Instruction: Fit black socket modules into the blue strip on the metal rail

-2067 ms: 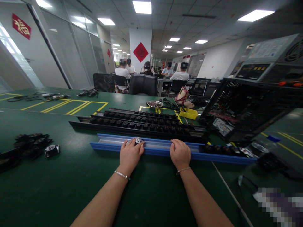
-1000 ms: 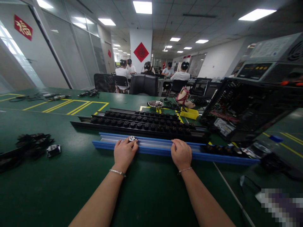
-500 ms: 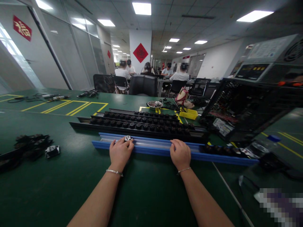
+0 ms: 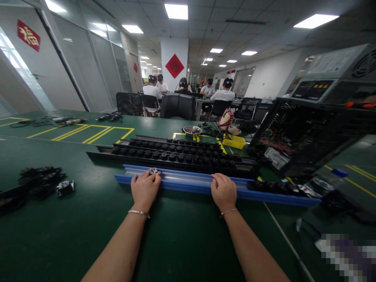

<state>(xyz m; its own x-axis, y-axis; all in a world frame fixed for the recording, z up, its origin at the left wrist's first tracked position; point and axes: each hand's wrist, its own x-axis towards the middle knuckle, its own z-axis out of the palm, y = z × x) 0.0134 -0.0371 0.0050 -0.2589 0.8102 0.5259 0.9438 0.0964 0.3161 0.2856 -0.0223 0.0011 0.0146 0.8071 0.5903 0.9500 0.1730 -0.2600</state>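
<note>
A long blue rail (image 4: 185, 182) with an open channel lies crosswise before me. Toward the rail's left end, my left hand (image 4: 145, 190) is closed around a small black-and-silver module (image 4: 154, 171) at the channel; its underside is hidden. My right hand (image 4: 224, 192) has its fingers curled over the rail's near edge, right of the middle, gripping it. Several dark modules (image 4: 274, 186) sit in the rail's right end. A loose module (image 4: 65, 188) lies on the table at the left, beside a pile of dark modules (image 4: 41, 178).
Black rails (image 4: 141, 159) filled with round-faced modules lie just beyond the blue one. Behind them stand a metal bowl (image 4: 192, 130) and a yellow tray (image 4: 234, 141). An open computer case (image 4: 305, 133) rises at the right. People (image 4: 223, 94) sit at desks farther back.
My left hand has slid a little to the left along the blue rail with the small module. My right hand has stayed in place.
</note>
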